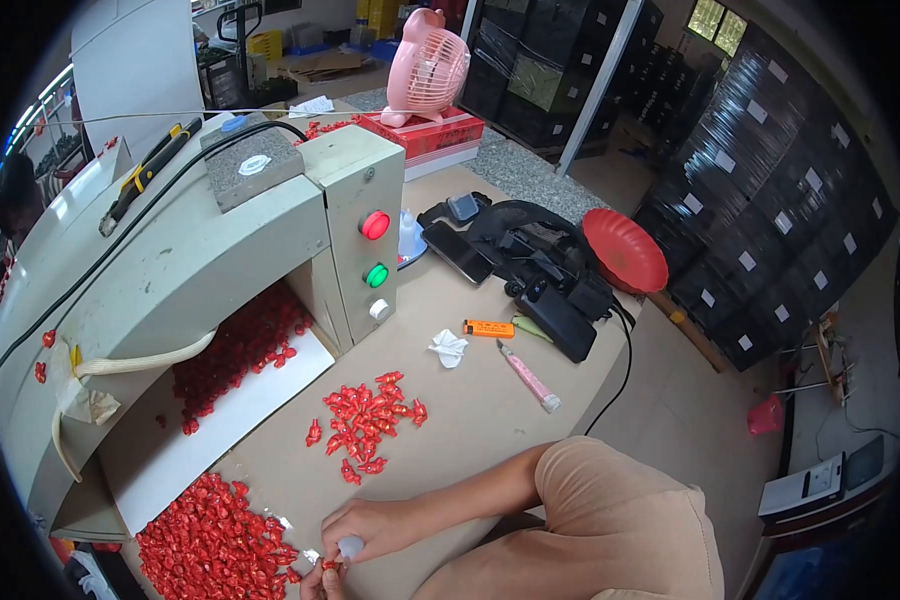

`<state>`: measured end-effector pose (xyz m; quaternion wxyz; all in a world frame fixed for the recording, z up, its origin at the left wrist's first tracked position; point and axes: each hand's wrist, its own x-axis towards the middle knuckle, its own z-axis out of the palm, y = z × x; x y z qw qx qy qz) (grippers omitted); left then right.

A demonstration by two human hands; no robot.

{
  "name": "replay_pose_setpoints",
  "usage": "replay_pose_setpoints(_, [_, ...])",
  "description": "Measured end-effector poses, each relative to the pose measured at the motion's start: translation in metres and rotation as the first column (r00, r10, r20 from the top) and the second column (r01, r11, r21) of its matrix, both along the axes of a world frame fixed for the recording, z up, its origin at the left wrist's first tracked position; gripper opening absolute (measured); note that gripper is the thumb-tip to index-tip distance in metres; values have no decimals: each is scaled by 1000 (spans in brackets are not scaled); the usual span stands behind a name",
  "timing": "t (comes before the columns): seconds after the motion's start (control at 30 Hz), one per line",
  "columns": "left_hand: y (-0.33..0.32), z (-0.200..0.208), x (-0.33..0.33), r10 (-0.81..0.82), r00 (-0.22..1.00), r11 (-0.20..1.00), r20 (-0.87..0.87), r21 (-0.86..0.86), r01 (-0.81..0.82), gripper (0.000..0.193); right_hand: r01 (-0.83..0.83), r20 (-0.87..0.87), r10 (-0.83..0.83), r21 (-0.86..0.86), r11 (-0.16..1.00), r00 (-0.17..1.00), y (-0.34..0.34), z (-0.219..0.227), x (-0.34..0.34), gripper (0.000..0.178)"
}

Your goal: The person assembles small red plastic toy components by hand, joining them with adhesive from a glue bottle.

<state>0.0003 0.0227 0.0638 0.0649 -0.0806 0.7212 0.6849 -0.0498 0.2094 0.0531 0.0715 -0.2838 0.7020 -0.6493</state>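
Two hands of mine meet at the lower middle of the frame: my left hand [320, 584] pinches a small red piece [329, 565] between its fingertips, and my right hand [364, 527] is curled over it, with a pale rounded thing [350, 547] I can't make out; how firmly the right one grips, I cannot tell. Something this small and glossy could slip out if I squeeze it off-centre, and in the red heap [205, 538] at lower left I'd likely lose it. That heap lies just beside my fingers, so a careless nudge might set it sliding across the surface [450, 430]. My right forearm rests just below the loose cluster [363, 415] near the middle, and lifting it fast could scatter those bits. Right of them, a pink cutter [532, 382] points its narrow end toward the upper left; a blind reach there risks a nick if a blade is out. Near it lie a crumpled tissue [448, 349] and an orange packet [489, 328], while a black cable [630, 345] hangs at the right edge and could snag my elbow. The pale machine [355, 200] fills the upper left, its side wall hindering reach to whatever sits inside.
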Motion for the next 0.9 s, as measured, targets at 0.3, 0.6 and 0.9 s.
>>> replay_pose_setpoints(0.3, [-2,-2,1,-17,1000,1000,-17,-2,17,18,-2,3,2,2,1000,1000,0,1,0,17])
replay_pose_setpoints(0.6, [-4,-4,1,-38,999,999,-37,14,39,19,-2,6,2,-8,1000,1000,0,-1,0,18])
replay_pose_setpoints(0.9, [-6,-8,2,-21,1000,999,-16,34,22,19,8,-3,-8,-9,1000,1000,-1,-1,1,17])
